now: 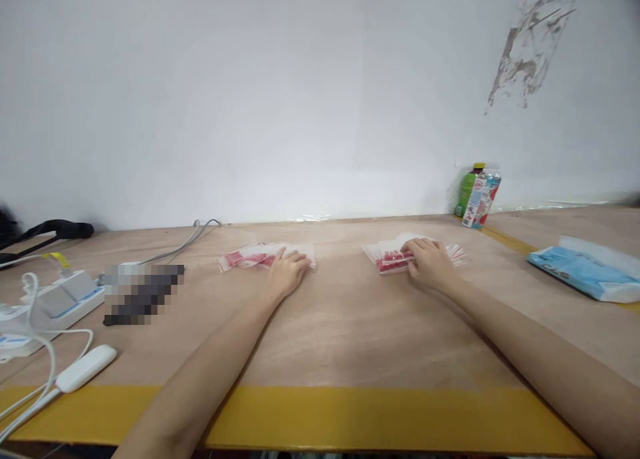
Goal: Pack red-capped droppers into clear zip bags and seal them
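Both my arms reach forward over a plywood table. My left hand lies with fingers spread flat on a pile of small clear zip bags with red contents. My right hand rests on a second pile of clear zip bags, fingers curled onto a bag that holds small red pieces. Whether the right fingers pinch a bag or only press on it does not show.
A power strip with white cables and a white dongle lie at the left, beside a blurred dark item. Two bottles stand against the wall. A blue tissue pack lies at the right. Yellow tape marks the near edge.
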Motion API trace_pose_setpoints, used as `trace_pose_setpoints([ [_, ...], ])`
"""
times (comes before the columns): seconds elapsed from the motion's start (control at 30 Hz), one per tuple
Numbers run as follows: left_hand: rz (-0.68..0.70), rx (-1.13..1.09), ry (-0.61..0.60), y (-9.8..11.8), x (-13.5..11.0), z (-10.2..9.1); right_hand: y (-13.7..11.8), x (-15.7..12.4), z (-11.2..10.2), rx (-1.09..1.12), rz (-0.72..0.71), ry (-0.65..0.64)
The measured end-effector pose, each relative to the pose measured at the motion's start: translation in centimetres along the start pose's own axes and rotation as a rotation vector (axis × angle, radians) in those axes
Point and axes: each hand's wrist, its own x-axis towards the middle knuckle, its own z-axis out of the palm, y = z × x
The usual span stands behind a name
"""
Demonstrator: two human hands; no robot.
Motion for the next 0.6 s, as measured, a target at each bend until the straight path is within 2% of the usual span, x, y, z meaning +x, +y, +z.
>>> trace_pose_setpoints([
  [0.13, 0.080, -0.157, -0.025, 4.4, 1.5, 1.5, -4.1, 1.3, -0.5, 0.176, -0.147, 0.000],
  [0.23, 0.074, -0.240, -0.013, 6.2, 1.8, 1.8, -6.8, 2.1, 0.2, 0.189, -0.235, -0.052],
  [0.33, 0.033, -0.286, -0.004, 6.2, 1.4, 1.5, -8.1, 2.7, 1.5, 0.175, -0.282, -0.087],
  [0.47, 0.033, -0.336, -0.040, 5.4, 0.7, 1.0, -8.3, 2.9, 3.0, 0.130, -0.361, -0.076],
  [0.6, 0.027, -0.344, -0.055, 5.3, 0.7, 1.1, -8.0, 2.5, 3.4, 0.174, -0.330, -0.026],
])
